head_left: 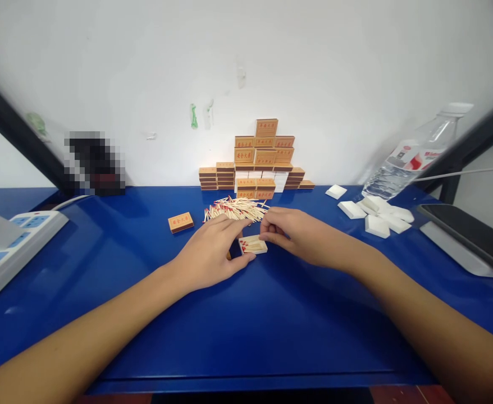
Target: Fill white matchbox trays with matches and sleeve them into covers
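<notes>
A small open matchbox [255, 250] shows its white tray, with several red-tipped matches lying inside. My left hand [213, 247] grips it from the left, thumb along the near side and fingers over the far side. A sliver of the orange sleeve shows under that palm. My right hand [291, 231] is closed in a pinch over the tray's right end. Whatever its fingertips hold, if anything, is hidden. Just behind both hands lies a loose pile of matches [238, 209]. To the left, a closed orange matchbox [181, 222] rests on the blue table [246, 325].
Stacked matchboxes [265, 157] stand against the wall at the back. White flat pieces [377, 224] lie on the right, beside a tilted water bottle [415, 151] and a black phone [469, 230]. A power strip [40, 241] sits on the left.
</notes>
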The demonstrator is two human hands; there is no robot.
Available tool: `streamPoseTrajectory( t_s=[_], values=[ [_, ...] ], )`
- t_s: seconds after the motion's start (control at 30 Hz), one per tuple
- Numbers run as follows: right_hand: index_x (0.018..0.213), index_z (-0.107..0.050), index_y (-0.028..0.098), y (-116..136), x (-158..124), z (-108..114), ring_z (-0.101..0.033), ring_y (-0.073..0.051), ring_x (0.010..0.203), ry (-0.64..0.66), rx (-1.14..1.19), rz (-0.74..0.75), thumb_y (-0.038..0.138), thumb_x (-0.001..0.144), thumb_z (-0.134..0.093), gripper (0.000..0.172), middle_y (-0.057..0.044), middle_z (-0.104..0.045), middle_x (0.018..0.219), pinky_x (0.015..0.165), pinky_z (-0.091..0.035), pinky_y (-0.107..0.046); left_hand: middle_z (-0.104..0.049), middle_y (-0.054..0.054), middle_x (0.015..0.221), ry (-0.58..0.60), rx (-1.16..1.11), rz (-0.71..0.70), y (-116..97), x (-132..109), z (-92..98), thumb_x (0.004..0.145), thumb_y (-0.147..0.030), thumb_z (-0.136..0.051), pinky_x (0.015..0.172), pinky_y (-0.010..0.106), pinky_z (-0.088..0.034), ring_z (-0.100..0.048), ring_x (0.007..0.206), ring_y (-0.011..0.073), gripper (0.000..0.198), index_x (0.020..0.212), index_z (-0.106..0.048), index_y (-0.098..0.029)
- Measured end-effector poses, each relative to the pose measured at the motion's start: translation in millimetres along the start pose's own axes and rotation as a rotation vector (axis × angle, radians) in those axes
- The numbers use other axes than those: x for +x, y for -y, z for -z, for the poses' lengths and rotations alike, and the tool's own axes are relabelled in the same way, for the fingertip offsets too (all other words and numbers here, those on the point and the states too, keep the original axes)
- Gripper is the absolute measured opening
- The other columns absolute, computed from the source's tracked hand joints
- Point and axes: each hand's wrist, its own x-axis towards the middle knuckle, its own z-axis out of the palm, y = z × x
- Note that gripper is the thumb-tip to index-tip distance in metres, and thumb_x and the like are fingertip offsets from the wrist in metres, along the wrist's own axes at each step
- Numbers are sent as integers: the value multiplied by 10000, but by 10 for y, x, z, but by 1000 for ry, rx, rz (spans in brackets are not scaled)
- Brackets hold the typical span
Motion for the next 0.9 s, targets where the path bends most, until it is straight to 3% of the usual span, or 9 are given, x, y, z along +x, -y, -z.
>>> streamPoseTrajectory(
  t_s=[0.3, 0.63, 0.9],
  values=[
    [866, -632, 215, 1, -36, 85, -567, -175, 757, 26, 6, -46, 317, 1019, -589, 189, -32, -681, 862, 683, -407, -308, -739, 82, 1094, -21, 1, -12, 17, -5, -11, 946, -380, -733, 991, 499, -550, -660, 1103, 302, 454, 1349, -617, -207],
    [861, -624, 207, 46, -14, -3, -552, -151, 715, 22, 34, -9, 222, 998, -592, 141, -1, -647, 802, 667, -399, -287, -740, 110, 1166, 0, 2, -7, 8, -10, -8, 946, -379, -741, 1005, 507, -545, -649, 1135, 309, 499, 1377, -601, -170],
    [852, -611, 203, 24, -14, -42, -554, -162, 755, 32, 2, 11, 182, 995, -575, 149, -17, -667, 843, 693, -389, -294, -739, 101, 1118, 5, -4, -14, -2, -5, 5, 947, -366, -743, 973, 499, -553, -653, 1104, 307, 421, 1305, -629, -175]
  ],
)
